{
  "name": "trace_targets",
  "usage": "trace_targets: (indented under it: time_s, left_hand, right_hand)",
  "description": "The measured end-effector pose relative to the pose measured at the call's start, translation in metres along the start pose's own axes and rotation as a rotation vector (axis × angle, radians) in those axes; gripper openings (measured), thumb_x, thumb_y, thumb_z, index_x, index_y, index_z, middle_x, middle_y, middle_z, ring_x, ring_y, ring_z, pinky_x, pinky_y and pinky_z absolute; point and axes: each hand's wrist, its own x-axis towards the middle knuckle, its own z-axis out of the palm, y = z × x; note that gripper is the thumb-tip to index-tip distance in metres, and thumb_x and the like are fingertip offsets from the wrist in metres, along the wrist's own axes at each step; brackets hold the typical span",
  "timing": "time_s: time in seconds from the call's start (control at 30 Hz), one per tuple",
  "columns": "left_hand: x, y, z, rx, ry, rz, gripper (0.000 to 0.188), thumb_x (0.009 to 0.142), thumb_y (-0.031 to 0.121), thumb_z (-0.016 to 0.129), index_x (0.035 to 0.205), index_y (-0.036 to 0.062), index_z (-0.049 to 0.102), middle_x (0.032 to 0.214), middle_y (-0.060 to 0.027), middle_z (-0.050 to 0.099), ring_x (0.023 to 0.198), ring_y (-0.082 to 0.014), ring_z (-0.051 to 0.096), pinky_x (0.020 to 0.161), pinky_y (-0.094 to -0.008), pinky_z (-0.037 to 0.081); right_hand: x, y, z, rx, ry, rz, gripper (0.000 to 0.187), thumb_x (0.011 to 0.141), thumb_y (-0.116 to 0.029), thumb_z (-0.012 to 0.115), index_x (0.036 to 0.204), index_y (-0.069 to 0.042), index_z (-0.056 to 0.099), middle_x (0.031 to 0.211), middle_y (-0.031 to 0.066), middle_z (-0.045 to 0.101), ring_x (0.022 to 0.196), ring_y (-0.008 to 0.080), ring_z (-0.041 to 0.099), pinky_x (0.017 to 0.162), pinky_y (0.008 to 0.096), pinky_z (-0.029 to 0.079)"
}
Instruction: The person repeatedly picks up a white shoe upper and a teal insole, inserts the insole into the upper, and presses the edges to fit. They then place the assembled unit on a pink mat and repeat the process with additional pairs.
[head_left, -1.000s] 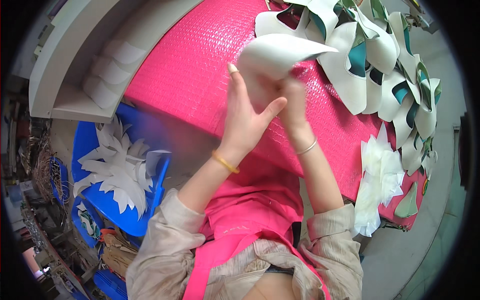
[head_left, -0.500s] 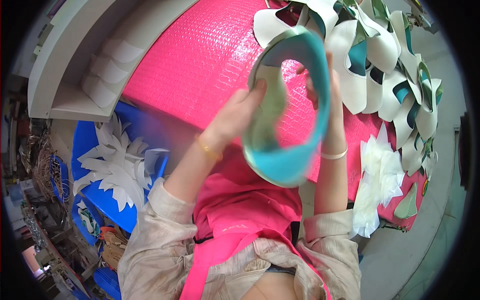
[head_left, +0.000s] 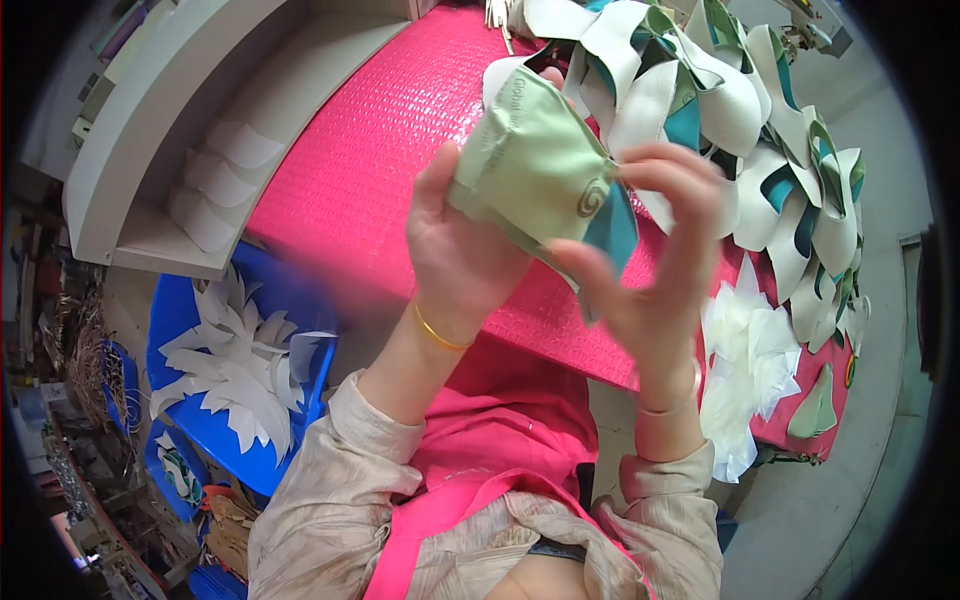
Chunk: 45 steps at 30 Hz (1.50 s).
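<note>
A shoe upper (head_left: 540, 165) with a pale green lining outward and some teal inside is held up over the pink table. A dark spiral mark is on its lining. My left hand (head_left: 465, 235) grips it from below and behind, thumb at its left edge, some fingertips showing past the top. My right hand (head_left: 665, 250), blurred, spans its right end, with the thumb at the lower edge and fingertips at the upper right corner. Beyond it lies a heap of white shoe uppers (head_left: 735, 105) with green and teal linings.
The pink textured table cover (head_left: 365, 160) stretches before me. White cut pieces (head_left: 235, 360) fill a blue chair (head_left: 180, 300) at left. A grey shelf (head_left: 150, 190) holds curved white pieces (head_left: 220, 180). Thin whitish sheets (head_left: 750, 360) and a pale green piece (head_left: 815, 405) lie at right.
The upper, an open ring with teal showing, is now turned with its green lining facing up, and is raised slightly. My right hand has moved from behind it to its right end.
</note>
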Motion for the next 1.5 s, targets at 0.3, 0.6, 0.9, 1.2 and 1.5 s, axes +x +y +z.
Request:
trace_targets:
  time_s: [0.3, 0.6, 0.9, 1.2, 1.5]
  left_hand:
    - [-0.01, -0.009, 0.005, 0.68, 0.223, 0.038, 0.063, 0.094, 0.046, 0.025, 0.132, -0.0045, 0.031, 0.133, -0.0142, 0.04, 0.123, -0.0253, 0.038, 0.104, -0.0363, 0.027]
    - [-0.002, 0.017, 0.028, 0.842, -0.088, -0.136, 0.031, 0.091, 0.02, 0.05, 0.113, -0.0029, 0.052, 0.102, -0.0089, 0.059, 0.097, -0.0182, 0.056, 0.083, -0.0318, 0.045]
    - [-0.063, -0.018, -0.043, 0.51, 0.174, -0.34, 0.043, 0.091, 0.023, 0.05, 0.125, -0.0019, 0.041, 0.124, -0.0061, 0.049, 0.115, -0.0173, 0.045, 0.1, -0.0312, 0.031]
    - [-0.072, -0.037, -0.034, 0.306, 0.255, -0.165, 0.049, 0.093, 0.026, 0.043, 0.134, 0.0038, 0.03, 0.136, -0.0082, 0.038, 0.127, -0.0219, 0.033, 0.109, -0.0402, 0.018]
    - [-0.087, -0.032, -0.033, 0.249, 0.332, -0.183, 0.052, 0.094, 0.036, 0.037, 0.136, 0.0073, 0.028, 0.137, -0.007, 0.036, 0.128, -0.0217, 0.032, 0.108, -0.0386, 0.02]
  right_hand:
    - [0.006, 0.015, 0.006, -0.241, -0.08, -0.198, 0.009, 0.074, -0.01, 0.062, 0.077, -0.003, 0.057, 0.073, 0.0063, 0.057, 0.069, 0.022, 0.056, 0.068, 0.0305, 0.046]
    - [0.035, 0.075, -0.045, 1.162, -0.171, 0.97, 0.041, 0.091, -0.04, 0.046, 0.09, -0.002, 0.06, 0.079, 0.0031, 0.063, 0.073, 0.0115, 0.059, 0.066, 0.0229, 0.047]
    - [0.027, 0.061, -0.025, 0.556, -0.317, 0.928, 0.025, 0.081, -0.025, 0.064, 0.075, -0.001, 0.062, 0.064, -0.0007, 0.058, 0.055, 0.0033, 0.051, 0.05, 0.0177, 0.038]
    - [0.035, 0.067, -0.009, 0.29, -0.365, 0.822, 0.029, 0.081, -0.027, 0.063, 0.075, 0.001, 0.064, 0.064, 0.0006, 0.059, 0.052, 0.0043, 0.052, 0.048, 0.0183, 0.04]
    - [0.046, 0.058, -0.005, 0.28, -0.461, 0.795, 0.033, 0.078, -0.03, 0.066, 0.078, 0.003, 0.064, 0.065, 0.0029, 0.06, 0.055, 0.0066, 0.054, 0.052, 0.0206, 0.044]
